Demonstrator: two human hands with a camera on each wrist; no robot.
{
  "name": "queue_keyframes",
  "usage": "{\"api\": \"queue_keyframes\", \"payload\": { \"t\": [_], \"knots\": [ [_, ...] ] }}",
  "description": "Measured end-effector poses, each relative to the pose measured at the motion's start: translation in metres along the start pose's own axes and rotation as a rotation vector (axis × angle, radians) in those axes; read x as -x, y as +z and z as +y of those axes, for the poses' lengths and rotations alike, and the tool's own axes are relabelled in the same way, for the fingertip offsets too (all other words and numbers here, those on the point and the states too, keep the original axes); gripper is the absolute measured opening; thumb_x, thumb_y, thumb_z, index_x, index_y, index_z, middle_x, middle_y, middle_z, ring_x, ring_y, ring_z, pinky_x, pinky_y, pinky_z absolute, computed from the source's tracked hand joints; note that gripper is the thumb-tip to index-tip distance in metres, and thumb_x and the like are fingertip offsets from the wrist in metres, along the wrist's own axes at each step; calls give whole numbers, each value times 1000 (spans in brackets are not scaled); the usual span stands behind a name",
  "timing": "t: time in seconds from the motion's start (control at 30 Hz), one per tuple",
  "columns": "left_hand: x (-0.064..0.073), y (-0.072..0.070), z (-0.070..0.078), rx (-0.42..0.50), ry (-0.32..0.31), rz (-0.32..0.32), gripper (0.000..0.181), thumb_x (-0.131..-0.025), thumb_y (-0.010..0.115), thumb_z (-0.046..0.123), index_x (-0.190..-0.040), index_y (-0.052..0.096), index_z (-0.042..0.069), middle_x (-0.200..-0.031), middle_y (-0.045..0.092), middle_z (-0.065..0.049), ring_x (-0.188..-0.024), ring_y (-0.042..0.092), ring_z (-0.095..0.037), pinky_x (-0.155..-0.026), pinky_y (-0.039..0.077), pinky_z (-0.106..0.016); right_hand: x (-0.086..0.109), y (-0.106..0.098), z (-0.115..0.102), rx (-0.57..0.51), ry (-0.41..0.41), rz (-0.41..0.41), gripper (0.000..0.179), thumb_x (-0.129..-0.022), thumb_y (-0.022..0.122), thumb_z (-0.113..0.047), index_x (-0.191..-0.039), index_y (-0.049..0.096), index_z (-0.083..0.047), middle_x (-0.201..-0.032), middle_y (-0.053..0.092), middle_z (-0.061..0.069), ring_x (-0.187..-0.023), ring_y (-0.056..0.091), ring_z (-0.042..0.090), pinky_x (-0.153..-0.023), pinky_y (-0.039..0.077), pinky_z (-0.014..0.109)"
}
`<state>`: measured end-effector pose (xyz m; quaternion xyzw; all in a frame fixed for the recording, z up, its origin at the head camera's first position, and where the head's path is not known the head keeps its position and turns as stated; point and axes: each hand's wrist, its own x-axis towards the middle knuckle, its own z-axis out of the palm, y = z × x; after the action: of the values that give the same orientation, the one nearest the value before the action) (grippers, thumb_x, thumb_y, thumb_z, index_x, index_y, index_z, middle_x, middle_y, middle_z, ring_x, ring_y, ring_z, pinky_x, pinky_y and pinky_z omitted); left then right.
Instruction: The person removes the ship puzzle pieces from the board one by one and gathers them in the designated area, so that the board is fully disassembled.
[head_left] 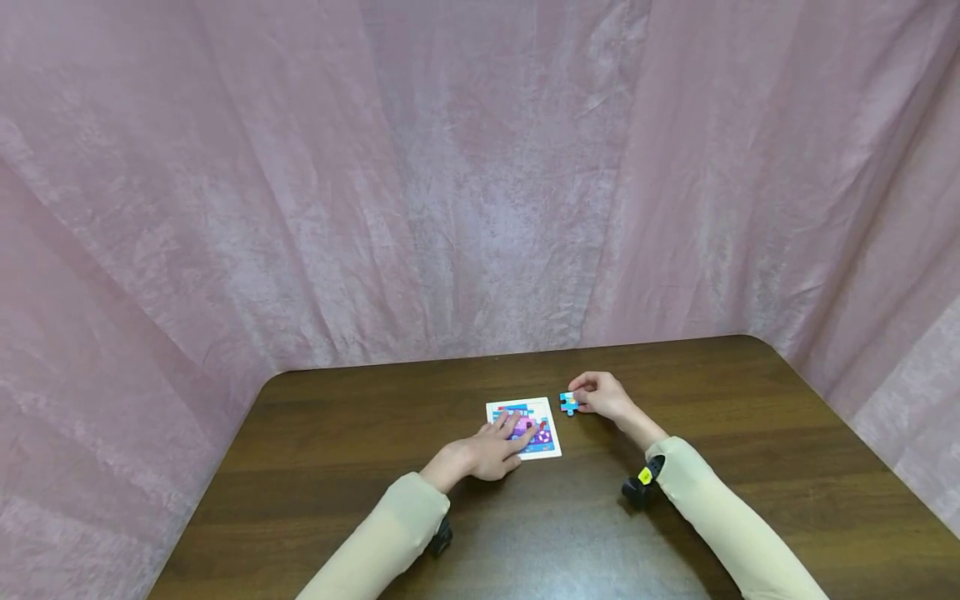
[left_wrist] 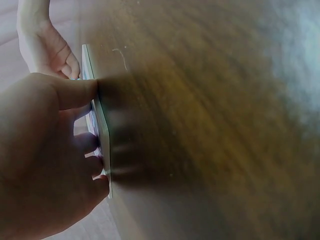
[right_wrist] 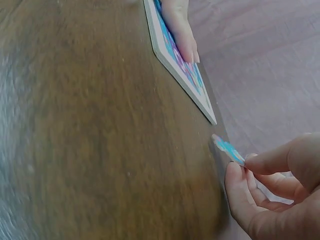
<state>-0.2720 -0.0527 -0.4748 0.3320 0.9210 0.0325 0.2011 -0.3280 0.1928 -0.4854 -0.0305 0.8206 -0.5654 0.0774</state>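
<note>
A white-framed jigsaw puzzle (head_left: 553,444) with a colourful picture lies flat on the table. My left hand (head_left: 491,452) rests on it with fingers spread over the picture, covering part of it; in the left wrist view the thumb (left_wrist: 75,93) touches the puzzle's near edge. To the right of the frame, my right hand (head_left: 603,398) pinches a blue puzzle piece (head_left: 567,405) between thumb and fingers. In the right wrist view the puzzle piece (right_wrist: 229,149) is tilted and apart from the frame's corner.
The brown wooden table (head_left: 337,450) has rounded far corners. Behind it hangs a pink curtain (head_left: 465,183), which also runs along both sides. Black wrist cameras are strapped at both sleeves.
</note>
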Motion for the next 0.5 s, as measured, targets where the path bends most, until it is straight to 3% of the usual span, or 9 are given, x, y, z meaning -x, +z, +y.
{"api": "queue_keyframes", "payload": {
  "t": [0.2,0.5],
  "knots": [
    [0,1,-1,8,5,-3,58,-104,39,32,-156,13,30,-164,4,-12,-152,1,-30,-121,16,-49,-4,-3,4,42,-7,17,19,-91,56,5,-106,60,15,-83,64,9,-70,59,6,-64,55,18],
    [0,3,-2,16,6,-1,57,-104,38,32,-156,13,30,-164,3,-11,-152,0,-29,-122,15,-48,-5,-2,1,268,-70,65,24,-76,75,-4,-97,67,6,-81,68,11,-66,53,7,-64,43,21]
  ]
}}
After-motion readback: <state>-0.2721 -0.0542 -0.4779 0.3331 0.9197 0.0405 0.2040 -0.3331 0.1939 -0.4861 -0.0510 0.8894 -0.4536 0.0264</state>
